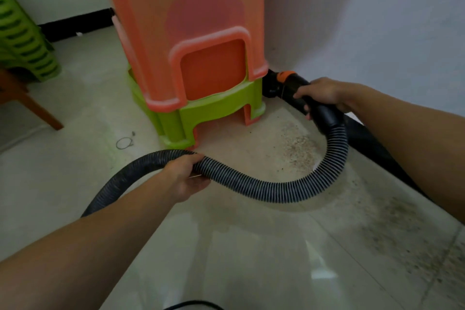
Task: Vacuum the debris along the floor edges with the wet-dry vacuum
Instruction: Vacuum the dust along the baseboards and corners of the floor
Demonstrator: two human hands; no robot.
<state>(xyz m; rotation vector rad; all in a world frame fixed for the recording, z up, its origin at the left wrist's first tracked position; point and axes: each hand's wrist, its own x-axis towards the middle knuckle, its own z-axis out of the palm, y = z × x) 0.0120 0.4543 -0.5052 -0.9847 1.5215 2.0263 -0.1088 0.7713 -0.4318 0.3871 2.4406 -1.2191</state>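
Note:
A black ribbed vacuum hose [264,187] loops across the pale tiled floor. My left hand [187,176] grips the hose at its middle. My right hand [320,94] grips the black handle end of the hose, just behind the nozzle [276,83] with its orange collar. The nozzle sits in the corner where the black baseboard [372,141] meets the stool stack. Gritty debris [299,148] lies on the floor inside the hose loop, and more debris [407,241] spreads along the right baseboard.
A stack of orange and green plastic stools [191,63] stands against the wall right beside the nozzle. More green stools [22,35] and a wooden leg [37,108] are at the left. A small wire ring [124,143] lies on the floor. A black cable [193,304] shows at the bottom edge.

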